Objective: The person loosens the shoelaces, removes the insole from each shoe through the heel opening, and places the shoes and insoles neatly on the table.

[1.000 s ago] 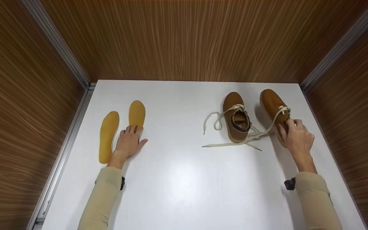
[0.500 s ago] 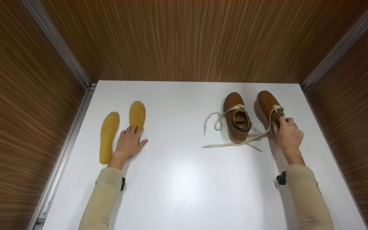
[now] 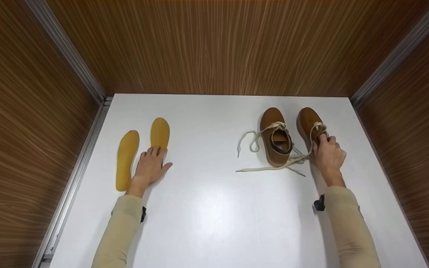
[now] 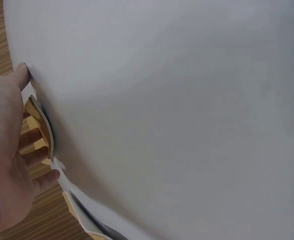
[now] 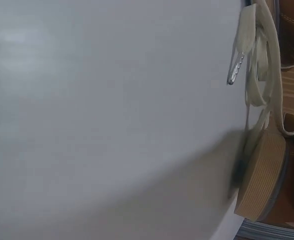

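Observation:
Two yellow insoles lie at the left in the head view. My left hand (image 3: 150,167) rests on the lower end of the inner insole (image 3: 159,130), fingers extended and thumb out to the side. The outer insole (image 3: 126,160) lies beside my wrist. At the right, my right hand (image 3: 330,156) grips a brown lace-up shoe (image 3: 307,119) at its opening, hiding the heel part. Its ribbed heel (image 5: 262,175) shows close to the table in the right wrist view. Left of it stands the matching shoe (image 3: 268,116), opening toward me.
Long cream laces (image 3: 253,170) trail over the white table (image 3: 207,141) around the left shoe, some reaching the right shoe. Wood-grain panels (image 3: 214,48) enclose the table at the back and both sides, with metal rails (image 3: 71,56) at the corners.
My right hand has moved left with the shoe, bringing it nearer the other shoe and the table. My left hand and the insoles have stayed in place.

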A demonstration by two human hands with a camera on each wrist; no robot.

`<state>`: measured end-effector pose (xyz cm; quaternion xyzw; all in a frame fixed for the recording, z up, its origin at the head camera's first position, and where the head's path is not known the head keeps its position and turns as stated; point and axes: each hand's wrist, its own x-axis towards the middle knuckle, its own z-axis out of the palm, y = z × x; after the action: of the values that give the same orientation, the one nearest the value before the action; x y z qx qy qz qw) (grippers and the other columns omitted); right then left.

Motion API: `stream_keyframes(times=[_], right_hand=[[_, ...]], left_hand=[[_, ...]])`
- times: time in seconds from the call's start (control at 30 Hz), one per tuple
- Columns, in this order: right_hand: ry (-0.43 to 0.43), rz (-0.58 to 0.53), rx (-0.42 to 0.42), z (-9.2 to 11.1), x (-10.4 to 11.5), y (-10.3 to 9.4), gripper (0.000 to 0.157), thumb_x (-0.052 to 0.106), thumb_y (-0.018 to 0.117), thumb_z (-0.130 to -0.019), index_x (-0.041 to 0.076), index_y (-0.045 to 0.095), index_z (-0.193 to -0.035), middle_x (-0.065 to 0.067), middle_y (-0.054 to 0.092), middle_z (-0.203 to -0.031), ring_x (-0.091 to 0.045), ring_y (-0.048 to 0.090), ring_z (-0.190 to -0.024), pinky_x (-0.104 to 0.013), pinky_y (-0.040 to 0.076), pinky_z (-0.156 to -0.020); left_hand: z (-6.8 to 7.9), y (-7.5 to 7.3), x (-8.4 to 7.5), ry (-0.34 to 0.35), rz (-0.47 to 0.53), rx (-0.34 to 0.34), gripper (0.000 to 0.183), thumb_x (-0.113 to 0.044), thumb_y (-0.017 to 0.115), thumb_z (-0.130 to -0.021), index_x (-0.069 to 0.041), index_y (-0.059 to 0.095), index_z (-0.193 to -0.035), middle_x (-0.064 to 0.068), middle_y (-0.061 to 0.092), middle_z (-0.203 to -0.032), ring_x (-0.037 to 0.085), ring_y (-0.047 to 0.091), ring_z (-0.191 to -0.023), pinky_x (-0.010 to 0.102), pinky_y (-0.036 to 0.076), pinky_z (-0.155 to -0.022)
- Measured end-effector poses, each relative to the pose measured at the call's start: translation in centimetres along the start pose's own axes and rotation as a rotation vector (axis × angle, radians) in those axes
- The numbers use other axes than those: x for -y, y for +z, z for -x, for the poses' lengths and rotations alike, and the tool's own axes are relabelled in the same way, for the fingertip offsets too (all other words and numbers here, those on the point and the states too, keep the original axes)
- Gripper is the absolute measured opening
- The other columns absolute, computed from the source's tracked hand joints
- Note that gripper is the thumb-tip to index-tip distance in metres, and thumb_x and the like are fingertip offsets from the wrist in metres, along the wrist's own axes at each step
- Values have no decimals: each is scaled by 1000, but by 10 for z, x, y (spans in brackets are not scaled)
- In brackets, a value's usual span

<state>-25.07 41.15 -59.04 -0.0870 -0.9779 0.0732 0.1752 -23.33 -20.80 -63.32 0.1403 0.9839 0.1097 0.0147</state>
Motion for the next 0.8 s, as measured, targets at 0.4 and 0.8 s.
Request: stream_keyframes(times=[0.4,0.8], right_hand=[[35,19,54,1,4,1,37,32,61,-106,1,54,-126,-37,59,-119,-59,65,-93,-70,54,-67],[133,5,86,1,10,-5,71,45,65,-100,-6,40,-142,-40,50,-135,-60,62,-108,-72,57,-72]], left_hand=[[1,-1,-1,-6,10,12,64,-48,57,-107,-6,47,-154,27,46,-157,46,43,-147,64,40,-114],[1,-1,-2,6,2,-23,62,-45,59,-106,-5,49,-152,27,48,-154,46,45,-144,65,42,-112]])
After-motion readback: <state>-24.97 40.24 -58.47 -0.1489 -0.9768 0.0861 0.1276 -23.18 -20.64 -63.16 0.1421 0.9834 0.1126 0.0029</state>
